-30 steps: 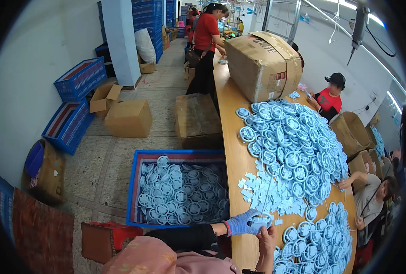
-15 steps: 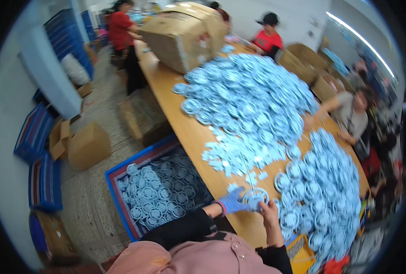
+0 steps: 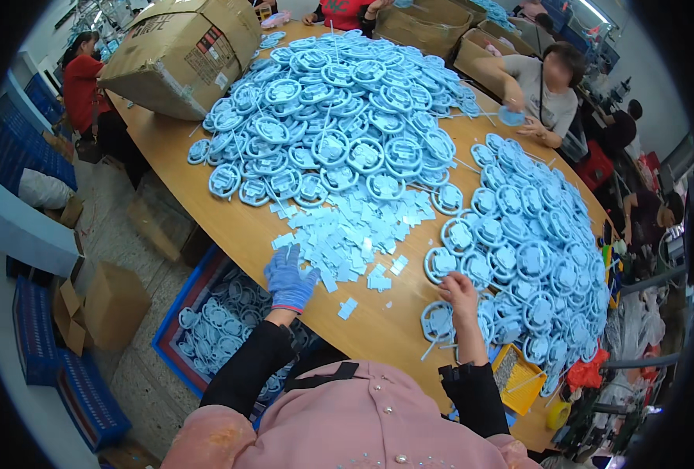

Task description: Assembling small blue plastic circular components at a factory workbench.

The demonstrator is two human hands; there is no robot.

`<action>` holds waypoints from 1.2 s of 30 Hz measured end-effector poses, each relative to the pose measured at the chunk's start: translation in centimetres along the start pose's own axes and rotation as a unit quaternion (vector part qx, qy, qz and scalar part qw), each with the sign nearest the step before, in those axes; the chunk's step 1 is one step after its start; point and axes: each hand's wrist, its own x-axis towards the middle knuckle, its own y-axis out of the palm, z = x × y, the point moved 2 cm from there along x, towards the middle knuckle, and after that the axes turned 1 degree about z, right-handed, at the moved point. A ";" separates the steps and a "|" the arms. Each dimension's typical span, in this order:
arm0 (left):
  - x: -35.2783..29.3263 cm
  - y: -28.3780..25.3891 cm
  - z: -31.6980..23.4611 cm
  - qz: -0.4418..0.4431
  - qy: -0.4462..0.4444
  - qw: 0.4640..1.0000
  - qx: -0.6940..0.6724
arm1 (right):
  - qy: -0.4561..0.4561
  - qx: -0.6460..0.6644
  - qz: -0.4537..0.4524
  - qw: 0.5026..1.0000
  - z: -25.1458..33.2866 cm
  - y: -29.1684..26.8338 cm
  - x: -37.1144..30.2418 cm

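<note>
Comparing with half a second back, the head has tipped forward and the long light-brown wooden table (image 3: 230, 227) now fills the view. The left hand (image 3: 289, 275), in a blue knitted glove, was closed on 1 of the pale blue round plastic frames at the near table edge; now it lies flat with fingers spread and nothing in them, touching the near fringe of the heap of small pale blue flat plastic chips (image 3: 347, 234). The bare right hand (image 3: 461, 292) has moved away from the left and rests with fingers curled down on a pale blue round plastic frame (image 3: 439, 320) at the near foot of the right-hand pile of such frames (image 3: 534, 258); whether it grips that frame or only presses on it I cannot tell.

That suggests 1 frame has been dealt with and the hands are at the piles for another.

A larger mound of the same frames (image 3: 339, 117) lies farther up the table, against a tilted brown cardboard box (image 3: 183, 51). The blue plastic crate of frames (image 3: 206, 328) on the floor to the left is partly hidden by the table edge and the black sleeve. A yellow tray (image 3: 519, 379) near the right elbow is cut off by the frames. A co-worker in grey (image 3: 542, 86) handles something small and blue across the table.
</note>
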 end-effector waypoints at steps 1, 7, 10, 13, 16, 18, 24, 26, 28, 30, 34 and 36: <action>0.3 -0.3 0.1 -0.005 -0.007 1.000 0.004 | -0.030 -0.062 0.037 0.997 -0.6 1.6 1.4; 0.5 2.8 2.0 0.042 0.036 0.997 0.055 | -0.205 -0.425 0.052 0.880 -2.1 9.4 10.1; 1.8 1.5 0.9 0.082 0.020 0.994 0.062 | -0.242 -0.511 0.053 0.823 -1.9 12.2 12.0; 2.9 1.0 0.3 0.124 0.021 0.990 0.069 | -0.253 -0.541 0.089 0.797 -1.5 15.7 12.3; 3.5 1.3 0.6 0.120 0.026 0.991 0.044 | -0.189 -0.482 0.127 0.846 -2.0 16.8 12.2; 3.7 1.3 0.8 0.129 0.014 0.991 0.028 | -0.191 -0.416 0.111 0.882 -3.2 16.1 12.2; 2.6 -1.9 2.2 0.031 -0.010 0.996 -0.085 | -0.092 -0.200 0.113 0.969 -3.6 13.4 8.9; 3.4 -1.3 5.1 -0.050 -0.040 0.975 -0.213 | 0.038 -0.065 0.134 0.988 -1.6 13.5 4.6; 4.9 -5.8 5.8 -0.100 -0.075 0.844 -0.522 | 0.068 -0.018 0.130 0.989 -1.3 12.3 2.2; 7.7 -7.8 12.7 -0.072 -0.145 0.861 -0.482 | 0.124 0.065 0.198 0.970 -1.7 11.2 0.5; 10.4 -20.9 17.2 -0.183 -0.213 0.816 -0.506 | 0.183 0.131 0.126 0.966 -3.0 7.5 -4.2; 10.1 -26.4 19.8 -0.151 -0.258 0.834 -0.464 | 0.179 0.118 0.170 0.962 -3.2 5.6 -5.7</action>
